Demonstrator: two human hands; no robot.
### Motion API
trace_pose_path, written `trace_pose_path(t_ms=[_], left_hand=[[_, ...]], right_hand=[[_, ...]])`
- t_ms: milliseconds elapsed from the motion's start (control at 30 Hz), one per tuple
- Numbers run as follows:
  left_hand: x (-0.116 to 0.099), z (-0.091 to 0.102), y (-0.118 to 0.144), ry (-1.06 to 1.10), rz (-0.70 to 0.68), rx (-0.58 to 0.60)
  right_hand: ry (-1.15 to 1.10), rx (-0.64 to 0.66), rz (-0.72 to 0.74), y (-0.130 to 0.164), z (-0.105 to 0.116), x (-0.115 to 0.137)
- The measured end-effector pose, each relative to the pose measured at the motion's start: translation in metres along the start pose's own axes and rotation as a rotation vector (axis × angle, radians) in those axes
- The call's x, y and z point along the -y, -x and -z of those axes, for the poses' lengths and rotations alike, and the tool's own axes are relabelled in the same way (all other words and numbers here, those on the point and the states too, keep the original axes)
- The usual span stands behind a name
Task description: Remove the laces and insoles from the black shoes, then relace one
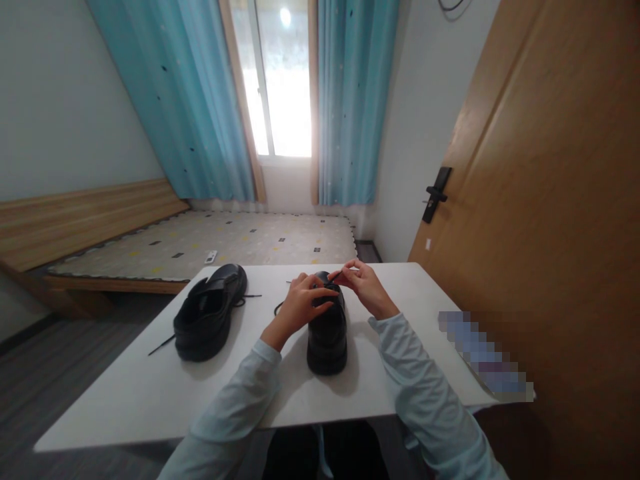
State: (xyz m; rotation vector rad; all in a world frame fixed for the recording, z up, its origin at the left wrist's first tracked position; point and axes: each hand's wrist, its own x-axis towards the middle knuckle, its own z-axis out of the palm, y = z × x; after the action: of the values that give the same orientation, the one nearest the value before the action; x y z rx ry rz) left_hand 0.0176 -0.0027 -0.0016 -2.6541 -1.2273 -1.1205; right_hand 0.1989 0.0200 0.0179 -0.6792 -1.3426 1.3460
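Note:
A black lace-up shoe (327,343) stands on the white table with its heel toward me. My left hand (304,301) rests over the shoe's opening from the left, its fingers bent and partly spread. Just right of the tongue, my right hand (364,285) pinches a thin black shoelace (336,276) between thumb and fingers. Whether my left fingers grip any lace is hard to make out. To the left lies a second black shoe (204,327), laces trailing out on both sides, with neither hand near it.
Both shoes are on a white table (150,393). A blurred-out flat item (483,353) lies at its right edge. Beyond stands a bed (260,240) with a small white object (211,257) on it. A wooden door (540,200) rises close on the right.

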Motion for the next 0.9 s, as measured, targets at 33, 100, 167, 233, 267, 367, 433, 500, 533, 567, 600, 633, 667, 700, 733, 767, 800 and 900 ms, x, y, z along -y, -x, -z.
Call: trace_pose_path(t_ms=[33,100,167,233,267,367,433,500,533,567,600,633,667,700,733,767,800,900], left_hand=[[0.000,-0.001,0.000,-0.018,0.000,0.001],[-0.001,-0.001,0.000,-0.038,0.008,0.007],[-0.002,-0.002,0.000,-0.044,0.023,0.016],[-0.002,-0.003,0.000,-0.046,0.034,0.020],[-0.001,-0.003,0.000,-0.047,0.036,0.019],[0.000,-0.005,0.000,-0.047,0.032,0.015],[0.001,-0.005,0.000,-0.028,0.026,0.004],[0.002,-0.006,0.000,0.006,0.020,-0.013],[0.002,-0.006,0.000,0.024,0.018,-0.022],[0.002,-0.006,0.000,0.040,0.020,-0.030],[0.002,-0.006,0.001,0.051,0.022,-0.036],[0.002,-0.006,0.001,0.058,0.024,-0.040],[0.002,-0.006,0.001,0.062,0.026,-0.041],[0.002,-0.006,0.001,0.064,0.029,-0.042],[0.002,-0.006,0.001,0.065,0.031,-0.041],[0.002,-0.006,0.001,0.066,0.032,-0.039],[0.001,-0.005,0.001,0.067,0.034,-0.037],[0.000,-0.004,0.001,0.068,0.046,-0.036]], right_hand=[[-0.006,0.001,0.004,0.000,-0.001,0.000],[-0.016,0.005,0.014,0.000,-0.003,0.000],[-0.019,0.001,0.028,0.000,-0.003,0.001],[-0.015,-0.016,0.045,0.000,-0.004,0.002],[-0.013,-0.027,0.054,0.000,-0.004,0.003],[-0.011,-0.041,0.073,0.001,-0.003,0.006],[-0.004,-0.045,0.086,0.001,-0.002,0.008],[0.039,-0.048,0.101,0.000,0.001,0.009],[0.082,-0.041,0.110,0.000,0.002,0.009],[0.141,-0.026,0.119,-0.001,0.004,0.009],[0.216,-0.009,0.131,-0.001,0.006,0.009],[0.303,0.005,0.148,-0.002,0.008,0.009],[0.391,0.017,0.166,-0.002,0.010,0.009],[0.469,0.028,0.178,-0.002,0.012,0.009],[0.528,0.040,0.179,-0.002,0.014,0.009],[0.561,0.062,0.164,-0.002,0.016,0.009],[0.566,0.094,0.135,-0.001,0.018,0.010],[0.489,0.215,0.038,0.000,0.022,0.009]])
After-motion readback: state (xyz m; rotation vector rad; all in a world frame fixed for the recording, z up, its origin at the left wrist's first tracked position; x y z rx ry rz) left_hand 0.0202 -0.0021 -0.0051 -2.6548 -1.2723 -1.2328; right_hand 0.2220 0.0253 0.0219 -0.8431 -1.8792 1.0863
